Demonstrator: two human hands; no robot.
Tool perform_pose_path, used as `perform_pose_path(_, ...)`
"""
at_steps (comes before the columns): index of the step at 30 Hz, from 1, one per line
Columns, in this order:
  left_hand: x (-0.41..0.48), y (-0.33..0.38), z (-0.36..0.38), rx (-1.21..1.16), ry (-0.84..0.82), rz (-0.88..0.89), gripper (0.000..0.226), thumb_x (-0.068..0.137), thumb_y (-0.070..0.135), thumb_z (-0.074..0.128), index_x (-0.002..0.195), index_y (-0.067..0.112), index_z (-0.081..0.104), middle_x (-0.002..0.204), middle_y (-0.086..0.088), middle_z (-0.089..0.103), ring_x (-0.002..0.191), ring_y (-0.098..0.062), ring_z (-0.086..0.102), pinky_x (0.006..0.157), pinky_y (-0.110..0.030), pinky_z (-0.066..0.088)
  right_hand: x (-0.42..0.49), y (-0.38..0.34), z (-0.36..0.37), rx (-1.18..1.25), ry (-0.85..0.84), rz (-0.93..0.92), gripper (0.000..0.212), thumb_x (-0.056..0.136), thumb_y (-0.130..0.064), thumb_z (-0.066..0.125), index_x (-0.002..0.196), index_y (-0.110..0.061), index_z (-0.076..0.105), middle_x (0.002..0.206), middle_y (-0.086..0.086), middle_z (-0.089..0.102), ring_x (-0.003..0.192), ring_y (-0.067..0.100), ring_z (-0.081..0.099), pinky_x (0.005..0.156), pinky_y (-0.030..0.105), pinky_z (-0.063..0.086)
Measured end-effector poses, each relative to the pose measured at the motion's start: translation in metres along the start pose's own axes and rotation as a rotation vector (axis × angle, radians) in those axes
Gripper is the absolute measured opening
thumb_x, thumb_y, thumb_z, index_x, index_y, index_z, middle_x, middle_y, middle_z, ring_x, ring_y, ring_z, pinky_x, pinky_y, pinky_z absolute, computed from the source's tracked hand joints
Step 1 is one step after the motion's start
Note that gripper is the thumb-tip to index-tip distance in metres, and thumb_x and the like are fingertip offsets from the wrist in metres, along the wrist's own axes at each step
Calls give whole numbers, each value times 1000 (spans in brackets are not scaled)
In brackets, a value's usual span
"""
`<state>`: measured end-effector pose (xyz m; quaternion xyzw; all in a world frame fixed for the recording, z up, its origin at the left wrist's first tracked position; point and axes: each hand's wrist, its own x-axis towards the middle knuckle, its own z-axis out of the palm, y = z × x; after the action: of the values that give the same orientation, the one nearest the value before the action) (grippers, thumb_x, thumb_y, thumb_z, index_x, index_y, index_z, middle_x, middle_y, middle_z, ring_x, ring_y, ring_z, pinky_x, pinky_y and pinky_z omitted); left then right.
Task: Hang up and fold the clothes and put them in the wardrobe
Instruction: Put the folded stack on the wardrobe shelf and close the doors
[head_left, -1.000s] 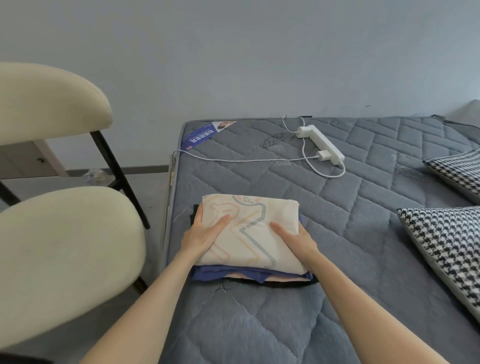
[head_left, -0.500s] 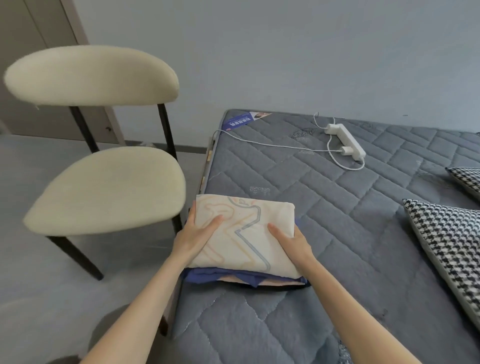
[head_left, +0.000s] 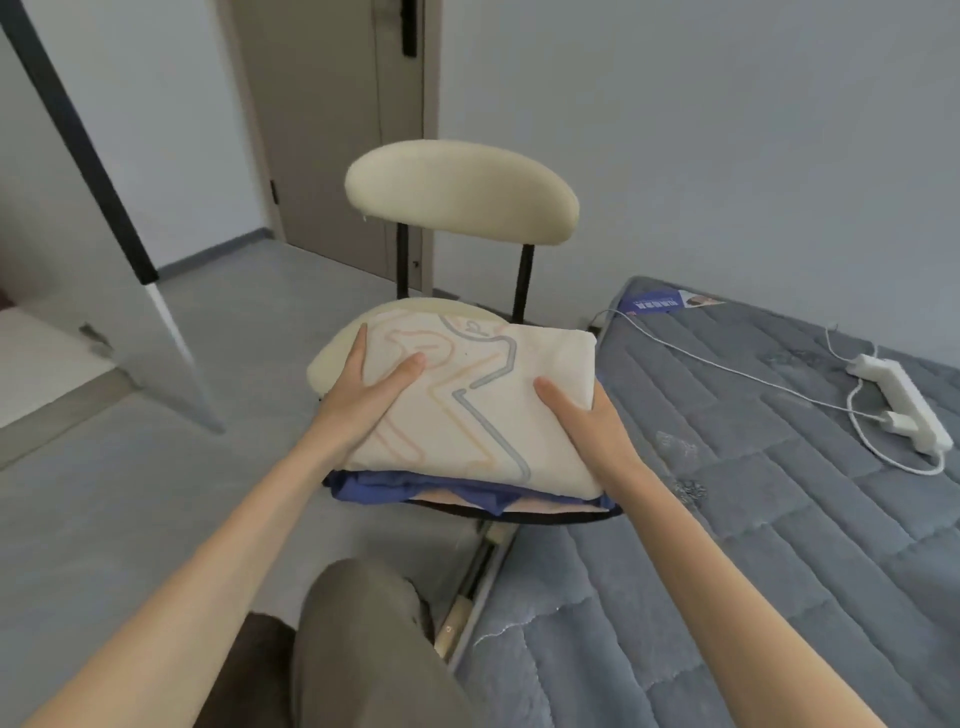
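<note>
A stack of folded clothes (head_left: 483, 415) is lifted off the bed, held between both hands in front of the chair. Its top piece is cream with orange and grey-blue line drawing; under it lie a blue garment (head_left: 395, 486), a pale pink one and a black one. My left hand (head_left: 371, 384) grips the stack's left side, thumb on top, fingers underneath. My right hand (head_left: 582, 415) grips the right side in the same way, its fingers hidden below.
A cream padded chair (head_left: 462, 192) with black legs stands just behind the stack. The grey quilted mattress (head_left: 753, 519) lies to the right with a white power strip (head_left: 898, 405) and cable. A door (head_left: 332, 130) is at the back; a pale panel edge (head_left: 161, 312) leans left.
Both hands have lifted the stack off the mattress and carried it left over the bed's edge. The view has swung left, bringing the door and floor into sight.
</note>
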<state>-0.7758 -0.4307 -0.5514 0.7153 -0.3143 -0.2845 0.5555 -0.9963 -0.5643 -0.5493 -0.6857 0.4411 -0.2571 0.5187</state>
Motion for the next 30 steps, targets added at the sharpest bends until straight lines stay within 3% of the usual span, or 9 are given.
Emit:
perform_pose_path(4,5,9,-76,-52,65,41,60,71,69,67,124,58,42,120,25,60,111,-5,59,98,-34,46,24,-49,61,10,-130,-89,58,83,-60,60,134,-37,44,118,-10,64,106,16,62,98,48,48)
perform_pose_path(10,33,-11,-193,-87,266,10,49,80,57,65,125,47,47,109,29,62,96,10,60,71,-11,46,69,-107,182,-39,-292,-129,59,85,-57,59,137,-37,38,122,-10,61,107,17,60,100,46,45)
perform_pose_path(15,56,-29,-277,-129,390,-62,54,82,53,65,130,43,44,121,21,59,108,1,57,89,-22,45,103,-148,277,-59,-406,-138,52,85,-57,61,131,-41,46,119,-11,64,106,17,62,98,47,47)
perform_pose_path(20,59,-2,-352,-142,460,-99,46,87,45,64,128,41,46,117,22,60,104,7,58,78,-10,46,110,-215,340,-84,-497,-123,51,85,-58,60,131,-42,45,119,-11,63,108,18,61,100,47,46)
perform_pose_path(24,53,49,-411,-134,511,-146,34,83,52,64,112,55,46,106,33,59,88,19,58,67,-5,44,103,-292,367,-67,-564,-143,45,87,-54,60,129,-41,46,117,-12,64,108,16,61,100,47,46)
perform_pose_path(30,38,150,-498,-150,560,-149,37,80,58,64,111,59,44,106,32,60,91,13,60,73,-12,45,83,-432,387,-26,-674,-176,49,92,-45,58,136,-35,41,121,-7,63,109,16,61,100,45,47)
